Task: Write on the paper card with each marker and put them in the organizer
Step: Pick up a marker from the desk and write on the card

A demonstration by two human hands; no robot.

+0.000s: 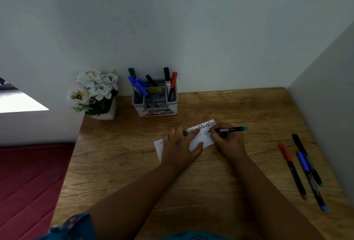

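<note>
A white paper card with handwriting lies on the wooden desk. My left hand presses flat on the card's middle, and a green cap peeks out at its fingertips. My right hand grips a black marker with a green end, its tip touching the card. The grey organizer stands behind the card by the wall, with several markers upright in it. Three more markers lie on the desk at the right: a red-capped one, a blue-capped one and a black one.
A pot of white flowers stands at the desk's back left corner. A grey side panel closes the desk's right edge. A red mattress lies below the desk's left edge.
</note>
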